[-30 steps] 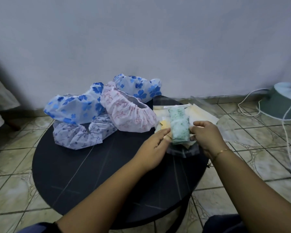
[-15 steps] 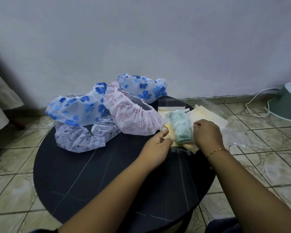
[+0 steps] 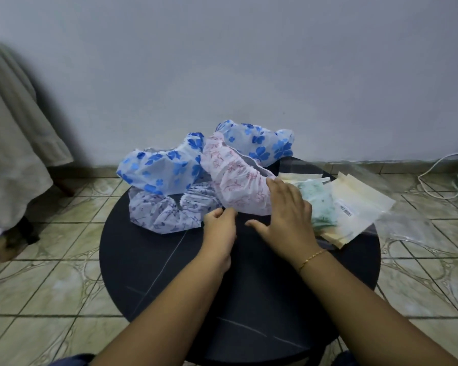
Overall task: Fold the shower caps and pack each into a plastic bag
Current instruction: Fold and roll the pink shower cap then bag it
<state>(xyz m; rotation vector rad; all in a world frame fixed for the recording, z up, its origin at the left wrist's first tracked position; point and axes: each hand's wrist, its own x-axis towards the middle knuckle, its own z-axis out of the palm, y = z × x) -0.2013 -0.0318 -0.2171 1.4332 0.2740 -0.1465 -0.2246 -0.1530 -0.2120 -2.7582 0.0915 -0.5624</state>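
Note:
Several unfolded shower caps are heaped at the back of the round black table point(image 3: 169, 273): a pink-patterned cap point(image 3: 236, 180), two white caps with blue flowers point(image 3: 164, 167) point(image 3: 259, 141), and a pale purple-patterned cap point(image 3: 167, 210). A folded green cap in a clear plastic bag point(image 3: 320, 204) lies on the right, on a stack of cream-backed bags point(image 3: 360, 204). My left hand point(image 3: 220, 228) is loosely curled at the pink cap's near edge. My right hand point(image 3: 286, 217) rests open against that cap's right side, holding nothing.
Loose clear plastic bags point(image 3: 402, 228) hang over the table's right edge. White cables point(image 3: 439, 165) run across the tiled floor at the far right. A cloth-covered piece of furniture point(image 3: 13, 154) stands at the left. A plain wall is close behind the table.
Both hands let go of the bagged green cap, which now lies on the bag stack, and moved left to the pink cap.

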